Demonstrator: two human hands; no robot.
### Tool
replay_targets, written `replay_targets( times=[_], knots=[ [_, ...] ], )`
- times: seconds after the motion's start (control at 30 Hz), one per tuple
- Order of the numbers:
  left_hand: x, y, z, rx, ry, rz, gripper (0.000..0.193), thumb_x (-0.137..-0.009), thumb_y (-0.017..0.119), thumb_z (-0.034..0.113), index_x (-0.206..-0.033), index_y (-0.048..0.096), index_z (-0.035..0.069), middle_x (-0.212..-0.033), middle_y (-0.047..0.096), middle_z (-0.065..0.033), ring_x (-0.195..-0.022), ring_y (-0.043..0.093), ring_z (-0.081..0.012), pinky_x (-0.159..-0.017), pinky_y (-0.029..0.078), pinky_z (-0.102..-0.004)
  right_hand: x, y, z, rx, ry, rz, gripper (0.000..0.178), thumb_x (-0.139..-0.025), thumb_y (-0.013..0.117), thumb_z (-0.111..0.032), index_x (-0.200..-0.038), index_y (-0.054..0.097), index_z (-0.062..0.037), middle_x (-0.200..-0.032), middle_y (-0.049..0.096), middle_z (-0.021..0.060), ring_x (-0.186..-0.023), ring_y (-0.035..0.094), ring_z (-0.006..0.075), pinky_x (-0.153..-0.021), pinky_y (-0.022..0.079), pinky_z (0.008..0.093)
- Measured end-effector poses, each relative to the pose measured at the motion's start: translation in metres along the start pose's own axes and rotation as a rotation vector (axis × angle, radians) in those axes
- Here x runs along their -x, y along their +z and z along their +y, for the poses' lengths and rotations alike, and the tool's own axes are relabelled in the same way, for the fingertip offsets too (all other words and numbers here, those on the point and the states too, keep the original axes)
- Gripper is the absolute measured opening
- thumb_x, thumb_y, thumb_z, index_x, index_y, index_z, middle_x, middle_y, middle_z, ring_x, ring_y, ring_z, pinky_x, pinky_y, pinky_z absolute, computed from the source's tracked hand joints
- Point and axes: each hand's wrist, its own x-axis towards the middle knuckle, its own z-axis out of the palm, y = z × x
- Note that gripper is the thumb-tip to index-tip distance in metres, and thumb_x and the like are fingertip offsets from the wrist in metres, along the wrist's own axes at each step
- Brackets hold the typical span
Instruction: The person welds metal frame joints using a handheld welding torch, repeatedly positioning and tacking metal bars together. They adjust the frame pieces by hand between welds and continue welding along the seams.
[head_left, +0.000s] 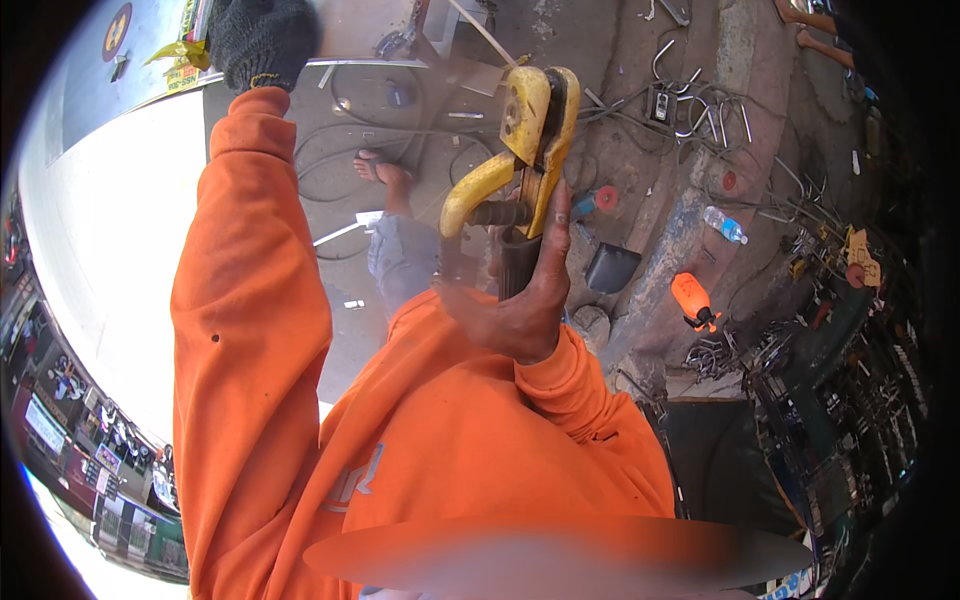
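My right hand [530, 310], bare, is wrapped round the dark grip of a yellow welding electrode holder [528, 110], its jaws pointing away from me. A thin rod [480, 30] runs from the jaws up to the far left. My thumb lies along the holder's side, and a coil spring shows under its bent yellow lever. My left hand [262, 45], in a dark grey knitted glove, is stretched out to the far left over the edge of a pale panel [110, 220]. A yellow strip [180, 53] lies beside the glove. The gloved fingers are hidden.
Cables [330, 130] loop across the concrete floor around my sandalled foot [385, 170]. Right of me lie a water bottle [725, 224], an orange bottle [692, 297], a dark plate [612, 267] and bent metal rods [720, 110]. Another person's bare feet [825, 45] show at far right.
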Motion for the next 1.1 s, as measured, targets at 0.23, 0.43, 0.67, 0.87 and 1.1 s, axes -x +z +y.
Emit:
replay_targets(
  times=[0.23,0.43,0.67,0.87,1.1],
  knots=[
    [0.000,0.000,-0.001,0.075,-0.133,-0.052,0.018,-0.098,0.053,0.013,-0.088,0.064,0.003,-0.086,0.066,-0.0249,-0.084,0.063,-0.0448,-0.078,0.049,-0.0540,-0.001,-0.001,-0.001,0.015,0.006,-0.016,0.129,-0.068,0.087,0.001,-0.164,0.002,0.0054,-0.139,0.052,0.0211,-0.120,0.060,0.0264,-0.097,0.053,0.0351],
    [-0.002,-0.002,0.004,0.092,-0.177,-0.020,0.021,-0.099,0.052,0.016,-0.087,0.065,0.003,-0.087,0.066,-0.0250,-0.085,0.063,-0.0457,-0.078,0.048,-0.0544,-0.004,-0.002,-0.003,0.032,-0.001,-0.024,0.128,-0.068,0.088,0.001,-0.163,0.002,0.0073,-0.140,0.051,0.0226,-0.123,0.058,0.0285,-0.103,0.049,0.0388],
    [-0.001,0.002,-0.003,0.067,-0.119,-0.036,0.021,-0.098,0.053,0.015,-0.087,0.065,0.002,-0.087,0.066,-0.0252,-0.085,0.063,-0.0458,-0.077,0.048,-0.0540,-0.004,-0.001,-0.002,0.015,0.007,-0.031,0.127,-0.069,0.089,0.000,-0.163,0.003,0.0079,-0.142,0.050,0.0250,-0.125,0.058,0.0302,-0.105,0.049,0.0414],
    [0.000,0.005,-0.010,0.031,-0.058,-0.055,0.021,-0.098,0.053,0.015,-0.087,0.065,0.002,-0.087,0.066,-0.0253,-0.085,0.062,-0.0458,-0.077,0.048,-0.0537,-0.002,0.003,0.000,-0.087,-0.057,0.019,0.129,-0.067,0.089,0.001,-0.164,0.004,0.0037,-0.139,0.054,0.0222,-0.119,0.062,0.0273,-0.095,0.054,0.0361],
    [-0.002,0.001,-0.002,0.084,-0.133,-0.049,0.020,-0.098,0.053,0.014,-0.086,0.064,0.001,-0.086,0.065,-0.0253,-0.085,0.062,-0.0456,-0.076,0.048,-0.0525,0.000,0.000,0.001,-0.022,0.000,0.001,0.131,-0.066,0.089,0.001,-0.164,0.003,0.0051,-0.143,0.050,0.0216,-0.123,0.059,0.0272,-0.098,0.053,0.0372]
  ],
)
